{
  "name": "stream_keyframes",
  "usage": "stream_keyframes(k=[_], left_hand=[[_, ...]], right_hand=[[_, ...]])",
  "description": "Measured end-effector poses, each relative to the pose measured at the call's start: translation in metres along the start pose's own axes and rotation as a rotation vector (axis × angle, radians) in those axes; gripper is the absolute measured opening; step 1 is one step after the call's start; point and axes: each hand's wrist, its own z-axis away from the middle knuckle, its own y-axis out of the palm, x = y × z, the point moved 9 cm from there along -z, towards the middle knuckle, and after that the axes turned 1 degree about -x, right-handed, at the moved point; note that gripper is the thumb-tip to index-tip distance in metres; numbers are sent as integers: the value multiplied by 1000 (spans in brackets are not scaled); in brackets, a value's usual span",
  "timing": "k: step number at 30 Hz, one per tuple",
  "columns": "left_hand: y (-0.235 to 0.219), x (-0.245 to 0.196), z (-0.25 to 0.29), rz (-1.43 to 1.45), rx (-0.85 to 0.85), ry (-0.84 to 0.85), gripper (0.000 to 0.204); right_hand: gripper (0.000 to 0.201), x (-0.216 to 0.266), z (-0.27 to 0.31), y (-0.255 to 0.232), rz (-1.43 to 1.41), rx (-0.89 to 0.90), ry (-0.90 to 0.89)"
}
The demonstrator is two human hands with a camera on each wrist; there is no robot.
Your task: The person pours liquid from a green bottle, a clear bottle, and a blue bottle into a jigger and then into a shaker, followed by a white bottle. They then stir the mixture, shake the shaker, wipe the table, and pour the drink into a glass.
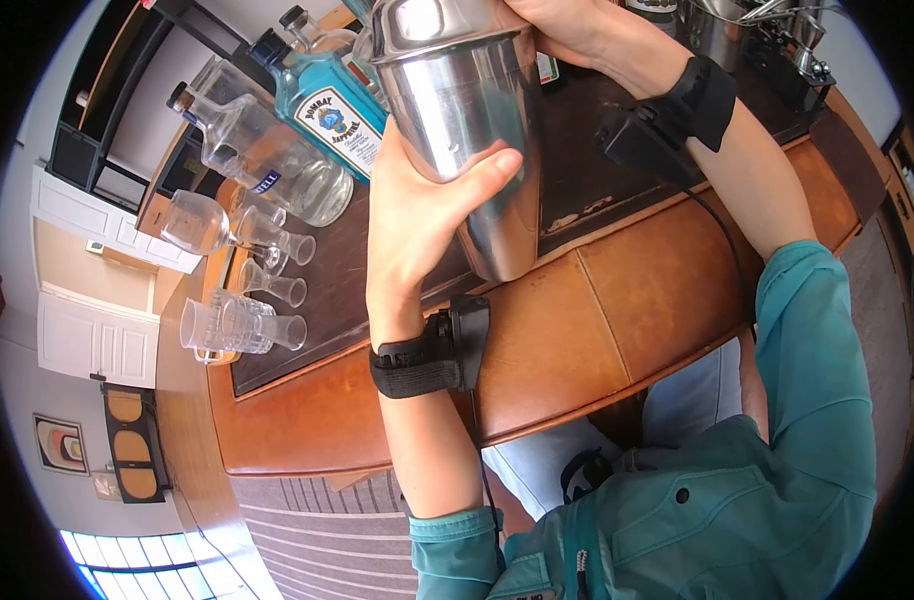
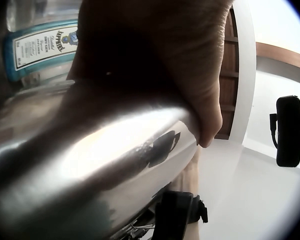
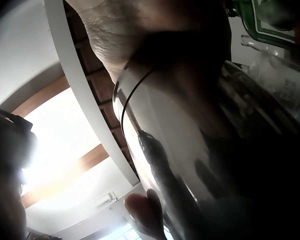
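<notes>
A polished metal shaker [image 1: 457, 110] is held up over the near edge of the table, slightly tilted, its domed upper part at the top of the head view. The left hand [image 1: 417, 200] grips the shaker's body, thumb across the near side. Up at the top part is the right hand [image 1: 577, 30], its fingers partly cut off by the frame edge. In the left wrist view the shaker [image 2: 100, 160] fills the lower left under the left hand [image 2: 155, 50]. The right wrist view has the right hand [image 3: 160, 25] over the shaker's top [image 3: 165, 115].
A blue gin bottle [image 1: 327, 110] and a clear bottle [image 1: 277, 160] stand left of the shaker. Several small glasses [image 1: 277, 285] and a stemmed glass [image 1: 197, 222] are at the table's left end. A metal container with tools [image 1: 717, 35] is at the back right, near the leather edge [image 1: 577, 320].
</notes>
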Motion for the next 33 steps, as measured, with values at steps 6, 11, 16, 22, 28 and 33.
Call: stream_keyframes(k=[6, 11, 16, 22, 28, 33], left_hand=[[-6, 9, -4, -119, -45, 12, 56], [-9, 9, -8, -94, -10, 94, 56], [-19, 19, -8, -12, 8, 59, 60], [-15, 10, -8, 96, 7, 78, 63], [-26, 28, -11, -13, -189, 103, 73], [-30, 20, -7, -74, -189, 103, 80]], right_hand=[[31, -5, -6, -2, 66, 3, -148], [30, -1, -6, 5, 93, 4, -230], [30, -10, -14, 9, 96, -36, -163], [32, -9, -15, 3, 268, -144, -101], [33, -11, -7, -16, 300, -427, -140], [36, -18, -9, -14, 258, -277, 2]])
